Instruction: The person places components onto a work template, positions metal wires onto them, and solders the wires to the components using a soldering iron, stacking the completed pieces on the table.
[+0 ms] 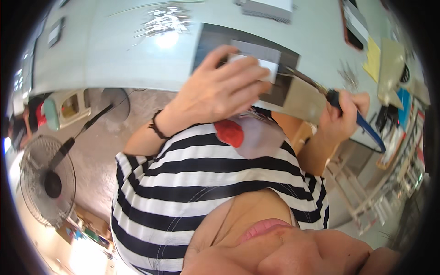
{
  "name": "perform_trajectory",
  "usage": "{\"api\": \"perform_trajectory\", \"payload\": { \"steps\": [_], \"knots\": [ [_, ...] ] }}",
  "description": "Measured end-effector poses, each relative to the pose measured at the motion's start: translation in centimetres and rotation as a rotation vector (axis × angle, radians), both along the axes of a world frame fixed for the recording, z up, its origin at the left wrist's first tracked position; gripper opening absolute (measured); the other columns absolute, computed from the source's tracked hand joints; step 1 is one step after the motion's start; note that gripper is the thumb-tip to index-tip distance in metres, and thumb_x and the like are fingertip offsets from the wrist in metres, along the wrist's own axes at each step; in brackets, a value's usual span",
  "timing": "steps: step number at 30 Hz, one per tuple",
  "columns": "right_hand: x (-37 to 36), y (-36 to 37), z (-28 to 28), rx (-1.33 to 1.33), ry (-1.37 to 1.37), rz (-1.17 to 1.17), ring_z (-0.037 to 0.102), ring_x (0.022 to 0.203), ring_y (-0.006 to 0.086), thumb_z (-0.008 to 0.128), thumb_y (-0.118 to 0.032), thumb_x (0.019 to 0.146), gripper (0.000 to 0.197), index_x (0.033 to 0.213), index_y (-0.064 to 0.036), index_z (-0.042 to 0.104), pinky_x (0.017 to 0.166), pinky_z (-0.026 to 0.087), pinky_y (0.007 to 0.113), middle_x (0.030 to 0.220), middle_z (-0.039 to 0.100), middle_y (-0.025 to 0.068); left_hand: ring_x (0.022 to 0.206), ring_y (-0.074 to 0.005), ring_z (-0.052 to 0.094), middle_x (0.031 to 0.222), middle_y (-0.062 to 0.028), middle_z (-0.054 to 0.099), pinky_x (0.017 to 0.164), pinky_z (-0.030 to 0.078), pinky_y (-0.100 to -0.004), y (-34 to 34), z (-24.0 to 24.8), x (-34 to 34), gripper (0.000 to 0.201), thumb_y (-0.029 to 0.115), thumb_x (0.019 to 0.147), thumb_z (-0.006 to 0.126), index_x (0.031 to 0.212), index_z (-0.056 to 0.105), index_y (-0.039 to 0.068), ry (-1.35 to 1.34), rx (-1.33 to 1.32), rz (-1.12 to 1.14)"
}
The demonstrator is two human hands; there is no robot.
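Observation:
My left hand reaches over a dark flat mat at the table's near edge. Its fingers are curled over a small grey and white flat piece, which they press or hold; the fingertips hide part of it. In my right hand is a soldering iron, gripped near its black collar, with a blue part sticking out below the hand. The iron's thin metal end points left and comes close to the right edge of the grey and white piece. Whether it touches cannot be made out.
Shiny thin wires lie in a heap at the far left of the pale table. A grey stack stands at the back. On the right are a phone, more wire pieces and yellow paper. A fan stands left.

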State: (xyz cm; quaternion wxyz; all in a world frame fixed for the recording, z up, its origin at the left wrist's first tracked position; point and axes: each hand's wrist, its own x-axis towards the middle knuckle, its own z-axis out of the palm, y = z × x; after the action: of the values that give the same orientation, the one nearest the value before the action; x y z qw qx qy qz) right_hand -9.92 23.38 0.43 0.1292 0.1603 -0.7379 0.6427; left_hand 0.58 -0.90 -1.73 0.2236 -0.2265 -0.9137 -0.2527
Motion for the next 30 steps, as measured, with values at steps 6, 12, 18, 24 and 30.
{"api": "perform_trajectory", "payload": {
  "steps": [6,12,18,24,30],
  "knots": [
    [0.4,0.2,0.2,-0.236,-0.195,0.126,0.031,0.043,0.0054,0.057,0.003,0.089,0.018,0.08,-0.002,0.042,0.043,0.023,0.022,0.055,0.041,0.0042,0.101,-0.0235,0.063,0.108,0.001,0.07,0.095,0.046,-0.0434,-6.1,0.9,2.9,0.031,0.017,0.076,0.081,0.107,0.076,0.015,0.052,-0.125,0.269],
    [0.5,-1.2,0.1,-0.187,-0.177,0.079,0.031,0.043,0.0052,0.057,0.004,0.089,0.019,0.081,-0.0025,0.042,0.043,0.025,0.022,0.055,0.04,0.003,0.107,-0.0212,0.058,0.113,0.0042,0.066,0.097,0.04,-0.0411,-9.3,0.0,1.6,0.029,0.02,0.074,0.082,0.102,0.074,0.023,0.083,-0.248,0.445],
    [1.0,-1.3,0.8,-0.266,-0.262,0.233,0.03,0.042,0.0058,0.055,0.004,0.09,0.021,0.08,-0.0052,0.04,0.043,0.024,0.022,0.055,0.038,0.0015,0.115,-0.0216,0.057,0.124,0.0018,0.065,0.1,0.04,-0.044,-7.6,0.9,1.8,0.029,0.029,0.079,0.082,0.104,0.073,0.018,-0.031,-0.227,0.283],
    [1.0,-2.3,1.0,-0.237,-0.295,0.27,0.027,0.041,0.0058,0.052,0.006,0.092,0.022,0.08,-0.007,0.039,0.042,0.021,0.023,0.055,0.036,0.001,0.11,-0.0238,0.06,0.121,0.0039,0.07,0.099,0.04,-0.0432,-6.0,0.8,2.5,0.042,0.034,0.083,0.078,0.121,0.072,0.016,-0.042,-0.151,0.26],
    [1.3,-2.7,0.7,-0.257,-0.346,0.29,0.025,0.042,0.0057,0.053,0.005,0.093,0.023,0.081,-0.007,0.038,0.043,0.019,0.024,0.054,0.035,0.001,0.114,-0.0245,0.058,0.125,0.0047,0.068,0.1,0.039,-0.0432,-7.0,0.8,2.8,0.044,0.037,0.084,0.077,0.122,0.071,0.017,-0.101,-0.22,0.214]
  ]
}}
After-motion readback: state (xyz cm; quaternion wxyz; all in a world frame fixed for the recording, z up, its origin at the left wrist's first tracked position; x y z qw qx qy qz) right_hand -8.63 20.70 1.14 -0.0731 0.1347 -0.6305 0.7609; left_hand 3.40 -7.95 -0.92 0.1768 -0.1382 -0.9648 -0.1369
